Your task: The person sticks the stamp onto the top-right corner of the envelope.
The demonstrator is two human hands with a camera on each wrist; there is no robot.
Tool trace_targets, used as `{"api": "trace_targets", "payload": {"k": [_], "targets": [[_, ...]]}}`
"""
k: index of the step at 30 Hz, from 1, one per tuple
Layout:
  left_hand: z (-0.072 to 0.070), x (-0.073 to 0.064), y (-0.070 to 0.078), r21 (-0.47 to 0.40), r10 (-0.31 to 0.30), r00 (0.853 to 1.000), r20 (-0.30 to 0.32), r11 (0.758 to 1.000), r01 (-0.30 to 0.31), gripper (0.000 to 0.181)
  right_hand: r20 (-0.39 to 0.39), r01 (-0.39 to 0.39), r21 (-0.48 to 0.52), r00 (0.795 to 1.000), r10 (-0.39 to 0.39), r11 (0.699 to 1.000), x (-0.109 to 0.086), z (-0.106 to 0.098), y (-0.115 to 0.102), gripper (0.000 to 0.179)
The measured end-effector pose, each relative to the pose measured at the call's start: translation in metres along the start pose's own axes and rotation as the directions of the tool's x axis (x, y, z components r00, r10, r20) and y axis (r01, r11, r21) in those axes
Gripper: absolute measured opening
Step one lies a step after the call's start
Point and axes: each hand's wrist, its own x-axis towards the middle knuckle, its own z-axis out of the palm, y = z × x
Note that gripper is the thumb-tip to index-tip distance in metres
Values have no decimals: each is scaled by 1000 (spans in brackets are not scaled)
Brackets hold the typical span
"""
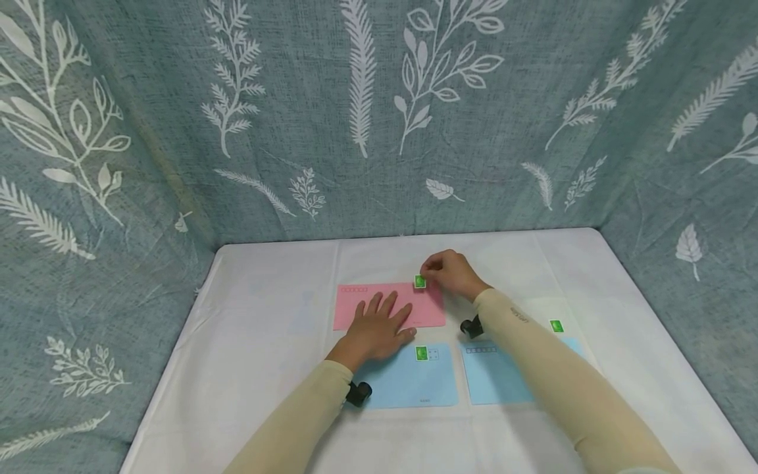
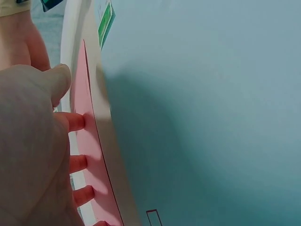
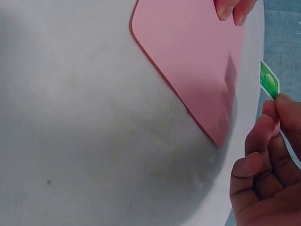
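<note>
A pink envelope [image 1: 429, 315] lies flat on the white cloth, a row of small boxes printed at its upper left. My left hand [image 1: 374, 332] rests on it with fingers spread, the palm over the blue envelope [image 1: 438, 388] nearer me. Between thumb and index finger, my right hand [image 1: 453, 271] pinches a small green stamp [image 3: 269, 81] by its edge. In the head view that stamp appears over the pink envelope's upper right corner; the right wrist view shows it raised off the paper. Another green stamp [image 1: 421, 353] is on the left blue envelope, beside a printed box.
A second blue envelope [image 1: 491, 382] lies to the right, partly under my right forearm. Just beyond its far edge is a loose green stamp [image 1: 556, 326]. Leaf-patterned curtain [image 1: 331, 191] surrounds the back and sides of the white table [image 1: 254, 329].
</note>
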Motion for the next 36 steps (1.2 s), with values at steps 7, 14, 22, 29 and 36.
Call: {"api": "trace_targets", "payload": {"k": [7, 14, 22, 29, 36], "targets": [[4, 3, 1, 11, -7, 1000, -7, 1000, 7, 70, 6, -13, 11, 1000, 13, 1000, 1, 6, 1, 12], [11, 3, 1, 20, -8, 999, -31, 1000, 8, 74, 4, -21, 13, 1000, 21, 1000, -1, 8, -2, 11], [9, 4, 0, 15, -14, 998, -53, 1000, 15, 76, 17, -32, 9, 999, 32, 999, -1, 11, -4, 12], [8, 6, 2, 40, -6, 998, -65, 999, 9, 77, 23, -49, 15, 999, 49, 999, -1, 12, 0, 13], [2, 8, 4, 64, 29, 998, -50, 998, -25, 80, 25, -46, 14, 999, 46, 999, 0, 14, 0, 12]]}}
